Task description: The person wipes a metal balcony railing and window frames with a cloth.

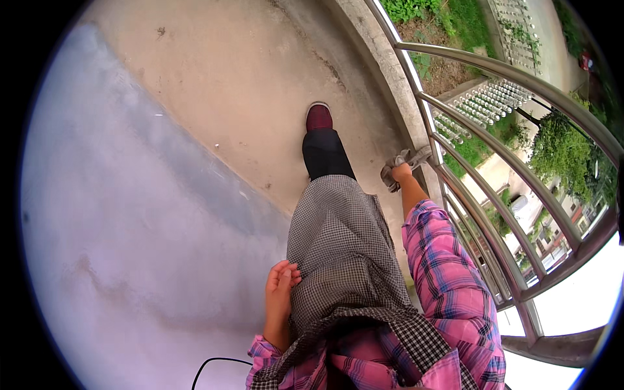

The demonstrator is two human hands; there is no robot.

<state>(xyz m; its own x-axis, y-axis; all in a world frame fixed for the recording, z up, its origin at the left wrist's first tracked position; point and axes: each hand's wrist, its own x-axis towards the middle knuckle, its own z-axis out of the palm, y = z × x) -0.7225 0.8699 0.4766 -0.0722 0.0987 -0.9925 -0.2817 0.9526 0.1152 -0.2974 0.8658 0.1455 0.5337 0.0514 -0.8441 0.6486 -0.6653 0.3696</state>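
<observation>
My right hand (402, 172) grips a crumpled grey-brown cloth (390, 176) beside the metal railing (435, 148). One end of the cloth reaches the lower part of the railing, near the concrete ledge (385, 73). Most of my right palm and fingers are hidden by the cloth and the hand itself. My left hand (282, 282) hangs at my side with fingers loosely curled, close to the checked apron (326, 234). Nothing shows in that hand.
Bare concrete floor (219, 87) stretches ahead, with a pale wall (146, 219) along the left. My dark red shoe (319, 118) stands on the floor. Beyond the railing lie a white balustrade (480, 105), a tree (560, 151) and grass lower down. A black cable (214, 360) curves at lower left.
</observation>
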